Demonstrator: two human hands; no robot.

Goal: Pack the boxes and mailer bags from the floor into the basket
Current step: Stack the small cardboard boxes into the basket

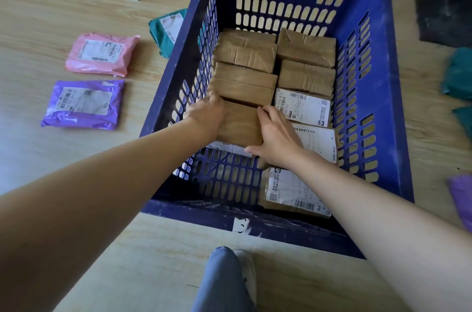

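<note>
Item: brown taped cardboard box (238, 124), centre frame, gripped by left hand (207, 113) and right hand (277, 136); best lowered flat into blue slotted plastic basket (398, 97).

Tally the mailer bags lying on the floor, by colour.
Pink mailer bag: 1
Purple mailer bags: 2
Teal mailer bags: 3
Total: 6 in view; the three on the right are cut off by the frame edge.
</note>
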